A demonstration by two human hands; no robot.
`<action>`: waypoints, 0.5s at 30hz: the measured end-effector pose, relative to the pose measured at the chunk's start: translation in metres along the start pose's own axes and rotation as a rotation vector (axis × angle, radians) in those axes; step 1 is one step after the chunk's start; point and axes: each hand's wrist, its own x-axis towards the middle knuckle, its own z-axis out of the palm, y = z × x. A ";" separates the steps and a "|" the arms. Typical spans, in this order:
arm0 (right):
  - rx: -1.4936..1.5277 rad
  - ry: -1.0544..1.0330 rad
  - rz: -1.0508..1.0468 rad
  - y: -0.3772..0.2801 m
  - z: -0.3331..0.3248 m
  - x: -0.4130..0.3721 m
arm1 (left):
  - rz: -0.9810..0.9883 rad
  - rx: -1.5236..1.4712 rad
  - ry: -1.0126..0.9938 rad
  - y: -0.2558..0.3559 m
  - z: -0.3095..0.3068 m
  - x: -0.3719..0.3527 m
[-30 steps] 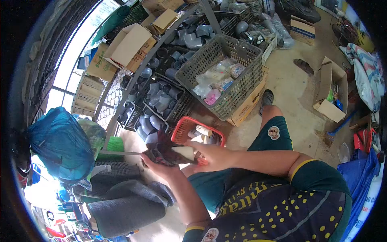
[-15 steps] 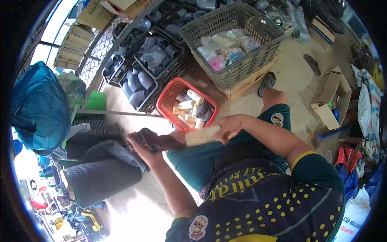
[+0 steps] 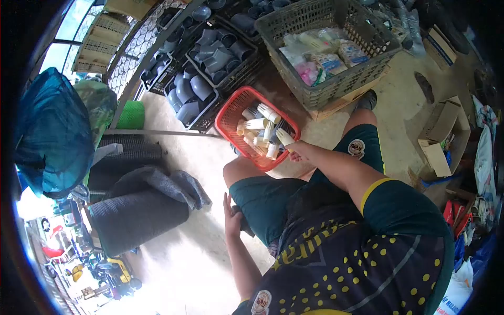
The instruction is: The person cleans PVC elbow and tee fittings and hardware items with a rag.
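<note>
My right hand (image 3: 300, 151) grips a cream plastic pipe fitting (image 3: 285, 137) with a slotted end, at the near right rim of the red basket (image 3: 224, 116). Inside that basket lie several similar cream fittings (image 3: 255, 124), along with some grey pieces. Low beside my left knee, my left hand (image 3: 231, 218) is closed around a dark rag (image 3: 243, 223), which my hand and leg partly hide.
A large dark crate (image 3: 328, 94) with bagged goods stands on a cardboard box beyond the basket. Black crates hold grey pipe elbows (image 3: 202, 88). Rolled dark mesh (image 3: 139, 223) lies to the left, and an open carton (image 3: 438, 152) to the right.
My right hand has carried the cream fitting away from the rag to the basket's rim. My left hand has dropped lower and to the right with the rag, beside my knee.
</note>
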 end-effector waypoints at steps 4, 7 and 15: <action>0.077 -0.154 -0.117 -0.016 0.007 0.006 | 0.068 -0.002 0.006 -0.034 -0.024 0.017; 0.097 -0.125 -0.283 -0.031 0.029 -0.027 | -0.091 0.107 0.069 -0.051 -0.027 0.017; -0.341 -0.125 -0.331 -0.029 0.010 -0.036 | 0.006 0.162 -0.158 -0.063 -0.045 -0.054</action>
